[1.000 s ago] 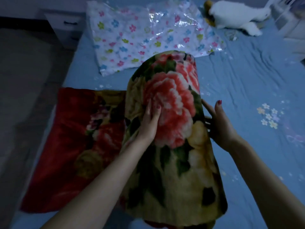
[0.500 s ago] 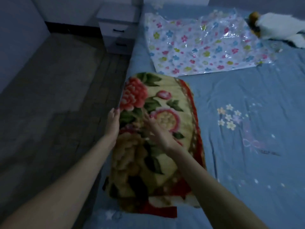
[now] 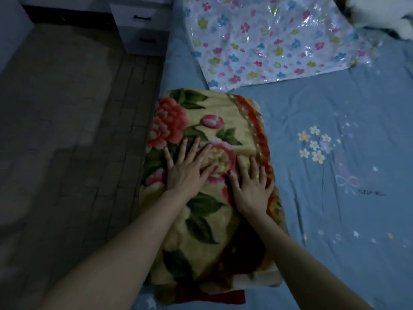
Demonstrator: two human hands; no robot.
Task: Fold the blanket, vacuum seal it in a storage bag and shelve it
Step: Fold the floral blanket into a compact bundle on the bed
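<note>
The flower-patterned blanket (image 3: 214, 121) lies folded into a long rectangle along the left edge of the bed. My left hand (image 3: 186, 167) presses flat on its middle with fingers spread. Beside it, my right hand (image 3: 251, 185) also lies flat on the blanket near the red border, fingers straight. The clear storage bag (image 3: 268, 39) printed with small coloured flowers lies spread out on the bed just beyond the blanket's far end.
The bed has a blue sheet (image 3: 335, 198) with a flower print. A white plush toy (image 3: 384, 16) lies at the far right. A white bedside drawer unit (image 3: 143, 27) stands left of the bed, and a dark floor (image 3: 67, 130) runs along its left side.
The raised half of the blanket was folded over to the left onto the rest. Both hands then moved on top of the folded blanket and now press flat on it.
</note>
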